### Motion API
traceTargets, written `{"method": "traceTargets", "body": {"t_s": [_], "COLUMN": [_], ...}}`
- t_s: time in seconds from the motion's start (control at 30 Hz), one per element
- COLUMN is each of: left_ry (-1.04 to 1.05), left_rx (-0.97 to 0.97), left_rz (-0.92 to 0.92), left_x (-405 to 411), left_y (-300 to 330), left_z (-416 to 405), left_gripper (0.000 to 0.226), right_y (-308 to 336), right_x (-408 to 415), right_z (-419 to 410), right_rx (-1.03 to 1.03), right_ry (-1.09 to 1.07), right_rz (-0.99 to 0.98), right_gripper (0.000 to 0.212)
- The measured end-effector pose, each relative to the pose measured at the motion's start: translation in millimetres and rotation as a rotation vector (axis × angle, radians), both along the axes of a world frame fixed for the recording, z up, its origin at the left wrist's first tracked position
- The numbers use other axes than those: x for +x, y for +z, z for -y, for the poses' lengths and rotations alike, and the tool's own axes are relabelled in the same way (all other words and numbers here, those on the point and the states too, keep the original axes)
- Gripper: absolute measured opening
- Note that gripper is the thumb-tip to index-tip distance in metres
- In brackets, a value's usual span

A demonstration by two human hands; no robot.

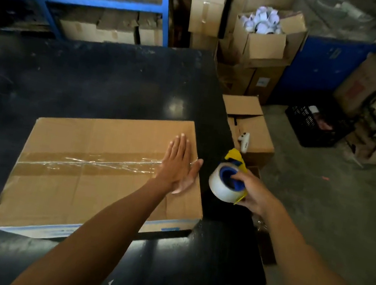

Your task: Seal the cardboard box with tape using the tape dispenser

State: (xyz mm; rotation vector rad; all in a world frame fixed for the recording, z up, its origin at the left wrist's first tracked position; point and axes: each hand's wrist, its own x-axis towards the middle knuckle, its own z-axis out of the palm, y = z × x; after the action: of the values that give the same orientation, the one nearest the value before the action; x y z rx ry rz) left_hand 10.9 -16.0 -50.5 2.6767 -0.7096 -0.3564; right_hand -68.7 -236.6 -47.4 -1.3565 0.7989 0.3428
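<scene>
A flat brown cardboard box [89, 190] lies on a black table [97, 82]. A strip of clear tape [94, 162] runs along its middle seam from the left edge to the right edge. My left hand [179, 165] rests flat, fingers together, on the right end of the tape. My right hand [251, 194] holds a tape dispenser [225, 182] with a blue core, a yellow frame and a clear roll, just off the box's right edge and apart from the box.
To the right of the table, open cardboard boxes [251, 130] stand on the floor, one with a white tool on it. A black crate [316, 126] sits further right. Blue shelving [101, 1] and stacked boxes [261, 37] line the back.
</scene>
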Motion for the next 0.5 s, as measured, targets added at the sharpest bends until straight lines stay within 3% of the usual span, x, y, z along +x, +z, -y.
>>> {"method": "traceTargets", "body": {"t_s": [0.13, 0.2, 0.27, 0.4, 0.5], "left_ry": [0.086, 0.307, 0.461, 0.595, 0.603], "left_rx": [-0.379, -0.717, -0.902, -1.036, -1.105], "left_rz": [-0.357, -0.628, -0.746, -0.905, -0.984], "left_x": [11, 20, 29, 34, 37], "left_y": [30, 43, 52, 88, 111], "left_z": [-11, -24, -40, -86, -131], "left_gripper": [0.068, 0.071, 0.065, 0.071, 0.071], "right_y": [48, 73, 97, 129, 137], "right_x": [6, 8, 8, 8, 11], "right_z": [-20, -38, -62, -121, -164], "right_rx": [0.053, -0.07, -0.311, -0.575, -0.698], "right_ry": [0.001, 0.055, 0.157, 0.346, 0.37], "right_rz": [0.219, 0.296, 0.372, 0.557, 0.734], "right_gripper": [0.035, 0.034, 0.039, 0.048, 0.048]}}
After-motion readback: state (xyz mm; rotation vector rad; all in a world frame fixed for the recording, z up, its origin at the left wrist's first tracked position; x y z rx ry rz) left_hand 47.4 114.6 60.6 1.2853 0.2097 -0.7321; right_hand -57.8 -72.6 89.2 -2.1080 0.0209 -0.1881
